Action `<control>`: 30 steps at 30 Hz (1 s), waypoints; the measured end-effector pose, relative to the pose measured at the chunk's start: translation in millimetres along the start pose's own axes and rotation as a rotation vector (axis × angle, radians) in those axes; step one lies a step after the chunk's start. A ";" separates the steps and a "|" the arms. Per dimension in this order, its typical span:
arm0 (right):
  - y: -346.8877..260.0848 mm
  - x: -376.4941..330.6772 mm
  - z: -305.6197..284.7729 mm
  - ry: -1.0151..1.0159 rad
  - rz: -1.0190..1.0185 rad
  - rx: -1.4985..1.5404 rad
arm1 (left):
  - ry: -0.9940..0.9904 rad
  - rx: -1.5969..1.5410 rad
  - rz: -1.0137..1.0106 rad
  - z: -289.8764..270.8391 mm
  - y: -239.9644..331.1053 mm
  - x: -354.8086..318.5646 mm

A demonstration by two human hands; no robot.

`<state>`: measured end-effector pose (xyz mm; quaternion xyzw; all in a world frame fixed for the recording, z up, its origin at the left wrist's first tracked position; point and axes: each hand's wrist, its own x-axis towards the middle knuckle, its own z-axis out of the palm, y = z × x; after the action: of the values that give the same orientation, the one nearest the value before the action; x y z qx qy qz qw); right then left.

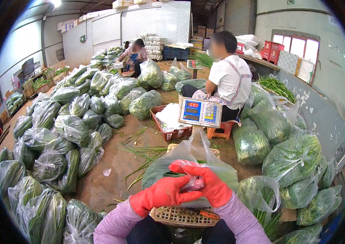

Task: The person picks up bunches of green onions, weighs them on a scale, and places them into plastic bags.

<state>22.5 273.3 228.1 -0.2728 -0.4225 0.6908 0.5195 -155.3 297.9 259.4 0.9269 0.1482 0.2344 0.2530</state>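
Red-gloved hands, left (pixel 165 194) and right (pixel 214 185), partly curled, together gripping bunched plastic of clear bag (pixel 161 167).

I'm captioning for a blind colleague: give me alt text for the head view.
The red-gloved left hand and right hand hold the gathered top of a clear bag of greens above a tan lattice basket. A digital scale display stands ahead, near a seated person in white; filled bags crowd both sides.

The left hand (pixel 161 196) and right hand (pixel 211 184) are partly hiding the clear bag (pixel 199 152); the lower edge is cutting off lilac sleeves (pixel 119 223) and dark trousers (pixel 150 232).
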 end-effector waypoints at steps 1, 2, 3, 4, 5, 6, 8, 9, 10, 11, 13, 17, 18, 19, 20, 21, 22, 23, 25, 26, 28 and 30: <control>-11.2 -2.0 -1.7 -0.018 0.058 0.128 | -0.051 -0.499 -0.327 -8.4 12.6 2.8; -18.9 -4.1 -5.7 -0.034 0.114 0.257 | -0.113 -0.999 -0.652 -12.0 17.5 5.4; -20.0 -2.9 -6.6 -0.048 0.121 0.259 | -0.099 -0.994 -0.660 -13.9 11.4 0.3; -20.6 -1.6 -8.8 0.062 0.009 0.152 | -0.064 -1.006 -0.741 -13.7 -4.3 -5.8; -18.9 -1.0 -7.4 0.122 -0.044 0.098 | -0.039 -1.026 -0.820 -8.9 -23.1 -9.5; -16.3 0.3 -7.6 0.184 -0.094 0.040 | -0.090 -0.945 -0.877 1.2 -45.7 -10.0; -8.3 7.6 1.8 -0.009 0.067 0.608 | -0.039 -0.828 -0.518 28.3 -69.7 -7.5; -11.3 10.3 5.0 -0.120 0.135 0.885 | 0.014 -0.681 -0.162 31.2 -71.6 -1.0; -16.4 7.9 -4.3 -0.158 0.096 0.866 | -0.098 -0.888 -0.212 31.3 -56.8 12.2; -21.4 8.2 -11.5 -0.161 0.019 0.733 | -0.224 -1.090 -0.265 32.6 -41.6 25.9; -16.0 17.0 -2.6 -0.206 -0.132 0.617 | -0.296 -1.178 -0.332 36.5 -57.0 18.1; -8.5 15.0 -27.3 -0.108 -0.423 -0.502 | -0.078 -0.966 -0.520 58.9 -53.4 32.3; -10.2 7.7 -46.8 -0.075 -0.428 -0.513 | 0.087 -0.934 -0.573 68.3 -59.8 34.1; -8.8 0.5 -81.5 0.091 -0.059 -0.408 | 0.258 -0.898 -0.631 75.2 -69.3 35.6; -9.2 -10.1 -108.0 0.243 0.307 -0.281 | 0.322 -0.959 -0.629 67.5 -78.4 36.0; -12.3 -18.0 -114.4 0.366 0.366 -0.478 | 0.541 -1.071 -0.649 69.3 -116.3 22.5; -18.3 -41.3 -130.5 0.531 0.438 -0.681 | 0.618 -1.204 -0.670 67.0 -128.4 14.8; -15.9 -55.9 -152.8 0.531 0.445 -0.668 | 0.691 -1.266 -0.769 73.4 -142.3 6.2; -17.2 -64.6 -120.0 0.504 0.333 -0.759 | 0.703 -1.319 -0.723 83.1 -157.8 -11.2; -4.7 -58.1 -145.3 0.445 0.208 -0.817 | 0.667 -1.429 -0.556 82.8 -162.9 -13.8; -6.1 -50.3 -126.1 0.457 0.070 -0.586 | 0.547 -1.083 -0.422 63.5 -101.7 -6.4; -7.9 -34.5 -85.4 0.348 -0.135 -0.134 | 0.350 -1.263 -0.232 51.5 -38.1 10.5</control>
<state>106.8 267.0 190.7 -0.3930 -0.3887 0.5674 0.6103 -126.2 313.1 203.4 0.5270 0.1202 0.3943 0.7432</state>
